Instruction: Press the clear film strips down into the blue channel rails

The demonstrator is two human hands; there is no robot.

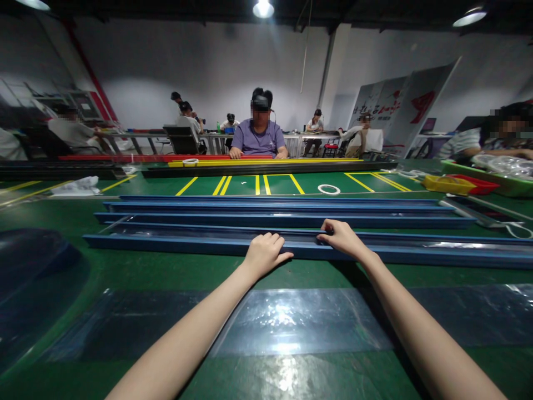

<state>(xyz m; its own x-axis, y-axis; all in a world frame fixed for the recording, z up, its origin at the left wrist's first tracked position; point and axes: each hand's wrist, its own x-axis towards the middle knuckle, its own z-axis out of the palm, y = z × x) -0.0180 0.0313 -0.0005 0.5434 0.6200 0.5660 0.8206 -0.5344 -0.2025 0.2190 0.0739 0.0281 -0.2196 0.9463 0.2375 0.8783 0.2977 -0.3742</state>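
A long blue channel-shaped profile (166, 244) lies across the table, with clear plastic film showing inside its trough. My left hand (264, 254) grips its near wall, fingers curled over the top edge and thumb stretched to the right. Farther right, my right hand (342, 238) is over the trough with its fingers curled to the thumb in a pinch. What sits between those fingertips is hidden. Beneath my forearms a clear plastic strip (283, 322) lies flat, shining under the lamps.
More blue profiles (283, 219) lie just behind. Beyond are black profiles (270, 169), yellow profiles (291, 161), a white ring (328, 189) and a yellow tray (449, 184). Curled clear sheeting (37, 283) is at left. A co-worker (258, 136) sits opposite.
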